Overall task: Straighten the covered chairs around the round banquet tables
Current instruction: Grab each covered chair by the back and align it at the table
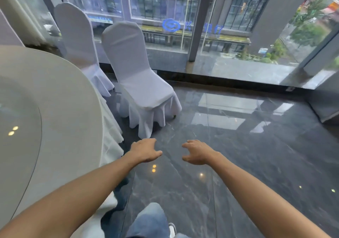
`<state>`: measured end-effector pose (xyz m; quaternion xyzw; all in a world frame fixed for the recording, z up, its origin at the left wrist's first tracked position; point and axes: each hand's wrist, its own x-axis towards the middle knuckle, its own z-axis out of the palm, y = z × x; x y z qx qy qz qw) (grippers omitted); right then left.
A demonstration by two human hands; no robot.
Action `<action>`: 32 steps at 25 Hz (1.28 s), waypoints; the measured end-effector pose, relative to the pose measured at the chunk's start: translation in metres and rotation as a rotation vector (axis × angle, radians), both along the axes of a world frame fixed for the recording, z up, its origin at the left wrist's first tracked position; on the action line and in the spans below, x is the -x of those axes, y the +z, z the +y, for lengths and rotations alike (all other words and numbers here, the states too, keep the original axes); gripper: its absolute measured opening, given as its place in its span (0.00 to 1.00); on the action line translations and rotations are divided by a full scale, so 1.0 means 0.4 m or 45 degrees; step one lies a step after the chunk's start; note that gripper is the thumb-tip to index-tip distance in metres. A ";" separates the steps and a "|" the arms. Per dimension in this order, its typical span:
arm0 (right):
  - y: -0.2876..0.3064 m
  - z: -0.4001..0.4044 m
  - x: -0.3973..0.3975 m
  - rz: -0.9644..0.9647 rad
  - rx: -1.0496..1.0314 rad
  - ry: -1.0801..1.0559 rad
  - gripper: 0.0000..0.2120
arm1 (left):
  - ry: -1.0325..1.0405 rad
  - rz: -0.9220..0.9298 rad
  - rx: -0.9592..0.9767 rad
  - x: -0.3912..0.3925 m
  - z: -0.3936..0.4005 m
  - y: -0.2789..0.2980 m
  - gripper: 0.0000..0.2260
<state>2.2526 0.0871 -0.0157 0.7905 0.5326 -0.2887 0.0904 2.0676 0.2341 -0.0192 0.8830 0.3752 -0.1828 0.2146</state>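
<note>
A white-covered chair (139,83) stands apart from the round banquet table (60,113), its seat turned toward me and away from the table. A second covered chair (77,41) sits behind it, close against the table's far edge. My left hand (145,149) and my right hand (197,151) reach forward over the dark floor, palms down, fingers spread and curled, holding nothing. Both hands are short of the nearer chair's skirt and do not touch it.
A glass turntable (16,127) lies on the table at the left. A floor-to-ceiling window wall (201,36) runs behind the chairs. The glossy dark marble floor (238,155) stretches to the right. My jeans leg and shoe (152,221) show at the bottom.
</note>
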 end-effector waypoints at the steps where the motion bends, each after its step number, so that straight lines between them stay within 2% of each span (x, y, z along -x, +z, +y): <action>1: 0.005 0.062 -0.066 0.012 0.017 0.020 0.28 | 0.024 0.002 0.008 -0.062 0.054 0.003 0.25; 4: -0.001 0.239 -0.247 0.018 0.069 0.100 0.29 | 0.062 0.000 0.008 -0.233 0.212 -0.020 0.18; 7: -0.003 0.434 -0.435 0.022 0.086 0.146 0.29 | 0.106 -0.014 0.031 -0.410 0.401 -0.062 0.16; 11: 0.022 0.698 -0.679 0.034 0.110 0.203 0.27 | 0.205 -0.066 0.066 -0.663 0.660 -0.068 0.21; 15: 0.032 0.938 -0.897 0.014 0.097 0.235 0.29 | 0.262 -0.058 -0.009 -0.865 0.871 -0.021 0.24; 20: 0.006 1.247 -1.181 -0.021 -0.031 0.464 0.28 | 0.381 -0.081 -0.101 -1.116 1.125 -0.025 0.26; 26: 0.022 1.606 -1.490 -0.104 -0.272 0.786 0.29 | 0.753 -0.085 -0.203 -1.386 1.357 -0.029 0.32; 32: 0.051 1.926 -1.616 -0.028 -0.324 1.071 0.34 | 1.096 -0.112 -0.197 -1.490 1.513 0.011 0.32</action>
